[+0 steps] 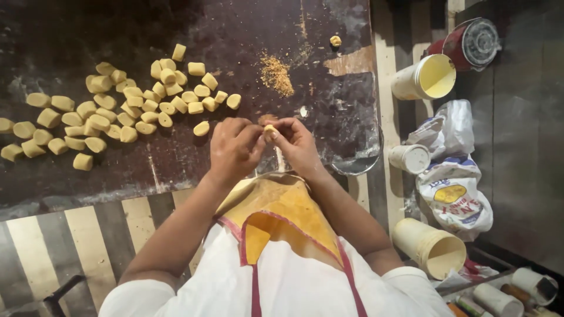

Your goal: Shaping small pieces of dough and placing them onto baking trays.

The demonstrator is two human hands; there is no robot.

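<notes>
Two hands meet over the near edge of a dark work slab (176,158) — the left hand (234,147) and the right hand (298,144) pressed close together, fingers curled inward around one small yellow dough piece (269,130). Only its pale top shows between the thumbs and fingertips; both hands are closed narrowly on it, pinching it from either side.

To the left of the hands, spread across the slab, lies a heap of cut dough pieces (126,100) — short, stubby yellow chunks, some touching, some scattered loose toward the left edge. One piece sits just beside the left hand. A small pile of orange-brown crumbs (276,75) lies farther up the slab, and a single dough bit (335,40) rests well apart near the far side.

A yellow-stained apron (282,211) hangs below the wrists, over a white garment.

Off to the right, beyond the slab's edge, stand several cream plastic tubs — one tipped on its side (424,77), another lying open (430,245) nearer the person — with crumpled printed bags (455,196) between them.
</notes>
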